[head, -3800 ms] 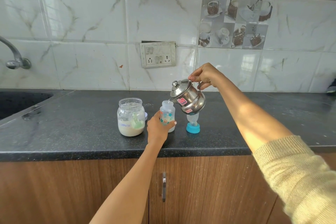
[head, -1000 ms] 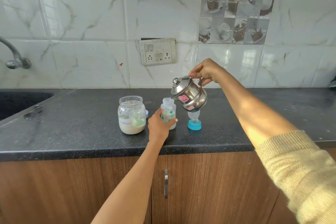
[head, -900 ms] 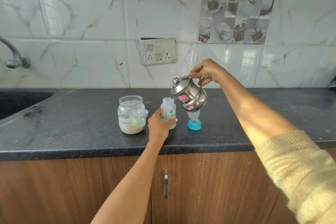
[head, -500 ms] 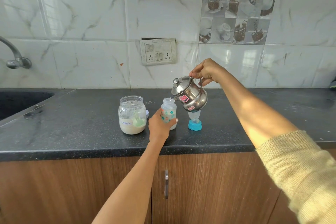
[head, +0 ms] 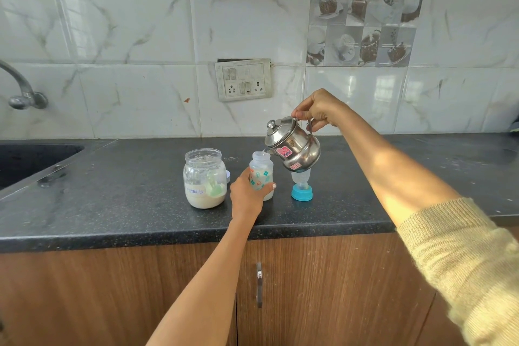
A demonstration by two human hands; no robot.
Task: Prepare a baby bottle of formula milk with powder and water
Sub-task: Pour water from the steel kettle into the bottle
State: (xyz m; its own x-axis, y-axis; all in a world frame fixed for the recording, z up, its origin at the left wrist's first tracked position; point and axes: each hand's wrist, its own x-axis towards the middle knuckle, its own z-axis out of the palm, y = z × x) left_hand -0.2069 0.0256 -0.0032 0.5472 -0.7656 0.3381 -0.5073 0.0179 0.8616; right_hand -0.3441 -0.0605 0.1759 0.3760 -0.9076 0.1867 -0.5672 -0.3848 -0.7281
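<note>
marble-look wall tiles back a dark speckled countertop above wooden cabinet doors. at the far left, a tap curves over a black sink. moving right, an open glass jar with a handwritten label stands on the counter, part-filled with pale formula powder, a green scoop resting inside it. a small white lid peeks out just behind the jar.

right of the jar, the left hand reaches from the near side and wraps its fingers and thumb around the lower body of a small baby bottle, which stands upright and open-mouthed on the counter. above and to its right, the right hand pinches the handle of a small steel kettle, held off the counter and tipped left so its spout sits at the bottle's mouth; a thin stream seems to run in. the water level is hard to read.

just right of the bottle, below the kettle, the blue-ringed teat cap stands on the counter. the left hand is nearer the powder jar, which lies just to its left.
</note>
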